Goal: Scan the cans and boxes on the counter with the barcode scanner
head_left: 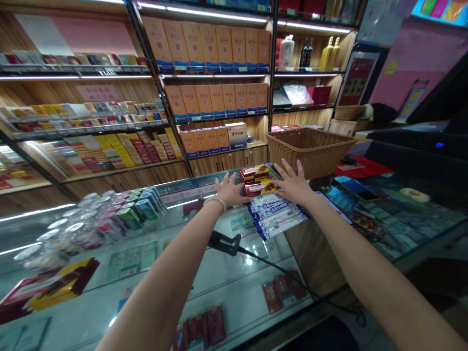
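Observation:
On the glass counter (215,265), red-and-yellow snack packets (256,179) sit in a stack between my two hands. My left hand (230,190) is spread at the stack's left side, with a pale band on the wrist. My right hand (292,183) has its fingers apart at the stack's right side. Whether the fingertips touch the packets I cannot tell. Blue-and-white wrapped packets (276,212) lie just in front of the stack, below my right palm. A black handheld scanner (224,243) with a cable lies partly under my left forearm.
A wicker basket (310,146) stands behind my right hand. Several clear-lidded tubs (75,229) and small cartons (137,209) line the counter's left. More red-and-yellow packets (60,285) lie front left. A blue phone (353,187) rests at right. Stocked shelves (215,78) rise behind.

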`<action>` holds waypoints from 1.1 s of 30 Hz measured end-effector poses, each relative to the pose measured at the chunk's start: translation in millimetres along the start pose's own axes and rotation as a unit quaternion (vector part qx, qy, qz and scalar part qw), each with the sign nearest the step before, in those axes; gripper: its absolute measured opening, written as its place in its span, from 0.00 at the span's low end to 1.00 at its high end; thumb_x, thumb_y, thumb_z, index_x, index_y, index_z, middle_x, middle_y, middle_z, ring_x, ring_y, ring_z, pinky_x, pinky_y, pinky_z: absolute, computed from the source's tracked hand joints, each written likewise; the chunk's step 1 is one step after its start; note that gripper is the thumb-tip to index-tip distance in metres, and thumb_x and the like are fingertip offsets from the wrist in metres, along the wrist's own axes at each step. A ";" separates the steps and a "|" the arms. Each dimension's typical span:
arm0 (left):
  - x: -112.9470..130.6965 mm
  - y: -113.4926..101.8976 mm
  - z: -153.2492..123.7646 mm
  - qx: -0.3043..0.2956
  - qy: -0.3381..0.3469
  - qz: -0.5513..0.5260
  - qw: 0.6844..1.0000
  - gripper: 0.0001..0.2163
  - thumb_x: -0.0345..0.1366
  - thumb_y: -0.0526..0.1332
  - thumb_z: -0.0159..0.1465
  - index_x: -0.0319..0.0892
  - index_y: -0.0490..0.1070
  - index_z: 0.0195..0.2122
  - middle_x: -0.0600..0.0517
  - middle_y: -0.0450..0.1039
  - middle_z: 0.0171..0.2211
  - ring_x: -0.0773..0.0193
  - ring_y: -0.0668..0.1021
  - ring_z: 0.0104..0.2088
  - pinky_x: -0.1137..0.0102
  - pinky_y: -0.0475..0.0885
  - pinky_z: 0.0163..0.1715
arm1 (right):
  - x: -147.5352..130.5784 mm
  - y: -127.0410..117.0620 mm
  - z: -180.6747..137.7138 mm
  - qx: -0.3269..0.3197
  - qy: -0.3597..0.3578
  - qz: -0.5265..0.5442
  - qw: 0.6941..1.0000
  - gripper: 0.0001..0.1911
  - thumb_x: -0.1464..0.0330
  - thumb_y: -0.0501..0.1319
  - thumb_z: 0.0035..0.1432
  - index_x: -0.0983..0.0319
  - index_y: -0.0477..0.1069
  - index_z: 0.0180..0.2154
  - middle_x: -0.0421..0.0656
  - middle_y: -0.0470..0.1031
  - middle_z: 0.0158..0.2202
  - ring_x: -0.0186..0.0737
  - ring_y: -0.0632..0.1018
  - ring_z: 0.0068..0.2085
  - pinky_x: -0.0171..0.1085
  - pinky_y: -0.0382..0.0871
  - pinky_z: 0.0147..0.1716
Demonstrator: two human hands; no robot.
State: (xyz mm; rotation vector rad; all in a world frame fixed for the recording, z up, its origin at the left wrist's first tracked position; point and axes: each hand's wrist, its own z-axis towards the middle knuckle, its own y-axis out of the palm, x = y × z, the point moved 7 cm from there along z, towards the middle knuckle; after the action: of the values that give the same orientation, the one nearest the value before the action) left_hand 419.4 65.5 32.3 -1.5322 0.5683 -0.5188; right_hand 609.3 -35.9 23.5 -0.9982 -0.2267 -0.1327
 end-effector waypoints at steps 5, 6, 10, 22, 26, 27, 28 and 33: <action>-1.5 0.9 4.0 -0.003 0.002 -0.004 1.000 0.43 0.69 0.62 0.56 0.59 0.61 0.70 0.45 0.35 0.78 0.36 0.38 0.76 0.30 0.36 0.67 | -1.1 -1.8 0.2 0.007 -0.008 0.005 1.000 0.18 0.56 0.67 0.62 0.49 0.80 0.53 0.44 0.54 0.76 0.62 0.48 0.76 0.74 0.29 0.68; -1.9 0.7 4.7 -0.002 0.003 -0.004 1.000 0.43 0.69 0.62 0.56 0.59 0.62 0.70 0.45 0.35 0.78 0.36 0.38 0.76 0.30 0.36 0.67 | -1.6 -2.2 0.4 0.007 -0.010 0.006 1.000 0.18 0.56 0.67 0.62 0.49 0.80 0.53 0.44 0.53 0.76 0.63 0.48 0.76 0.75 0.30 0.68; -0.3 -3.7 4.9 0.011 0.009 -0.003 1.000 0.39 0.68 0.62 0.56 0.57 0.68 0.66 0.47 0.37 0.78 0.35 0.38 0.76 0.29 0.35 0.67 | -3.6 -2.6 1.0 0.002 -0.013 0.006 1.000 0.17 0.57 0.68 0.62 0.48 0.81 0.52 0.45 0.54 0.76 0.64 0.49 0.76 0.75 0.31 0.68; 8.9 -16.2 -11.2 0.130 0.032 -0.013 0.991 0.34 0.57 0.71 0.55 0.54 0.71 0.62 0.45 0.40 0.78 0.35 0.43 0.76 0.29 0.35 0.68 | -2.4 -9.3 -1.4 0.009 -0.009 0.004 1.000 0.27 0.56 0.68 0.59 0.55 0.75 0.59 0.50 0.53 0.76 0.64 0.48 0.76 0.73 0.29 0.69; 7.3 -15.9 -17.0 0.162 0.031 -0.020 0.986 0.34 0.54 0.72 0.56 0.55 0.69 0.63 0.45 0.39 0.78 0.37 0.44 0.76 0.31 0.35 0.69 | -1.7 -12.2 -1.2 0.004 -0.004 0.000 1.000 0.32 0.54 0.68 0.58 0.57 0.73 0.61 0.51 0.51 0.76 0.63 0.46 0.76 0.72 0.27 0.69; 7.0 -15.5 -18.2 0.167 0.030 -0.021 0.985 0.34 0.53 0.72 0.56 0.55 0.68 0.64 0.45 0.40 0.78 0.37 0.44 0.76 0.31 0.35 0.69 | -2.0 -13.2 -0.9 0.005 -0.004 -0.002 1.000 0.32 0.53 0.68 0.58 0.57 0.72 0.62 0.51 0.51 0.76 0.63 0.46 0.76 0.72 0.26 0.69; 6.6 -14.9 -19.3 0.170 0.029 -0.022 0.985 0.34 0.53 0.72 0.56 0.55 0.68 0.64 0.45 0.40 0.78 0.38 0.44 0.76 0.31 0.35 0.69 | -2.4 -14.1 -0.6 0.007 -0.006 -0.003 1.000 0.32 0.53 0.68 0.58 0.57 0.72 0.62 0.51 0.50 0.76 0.62 0.46 0.76 0.71 0.26 0.69; 6.0 -13.3 -23.8 0.179 0.022 -0.015 0.983 0.34 0.53 0.72 0.56 0.56 0.68 0.64 0.44 0.41 0.78 0.39 0.45 0.76 0.33 0.35 0.69 | -6.1 -16.0 0.4 0.017 -0.027 -0.004 0.999 0.30 0.54 0.67 0.58 0.59 0.75 0.58 0.52 0.49 0.77 0.62 0.44 0.76 0.70 0.23 0.69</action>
State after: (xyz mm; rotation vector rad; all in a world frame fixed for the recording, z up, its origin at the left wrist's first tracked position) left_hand 409.4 43.7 46.4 -1.1904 0.4565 -0.6419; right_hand 600.0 -44.2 35.2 -0.9678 -0.2826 -0.1095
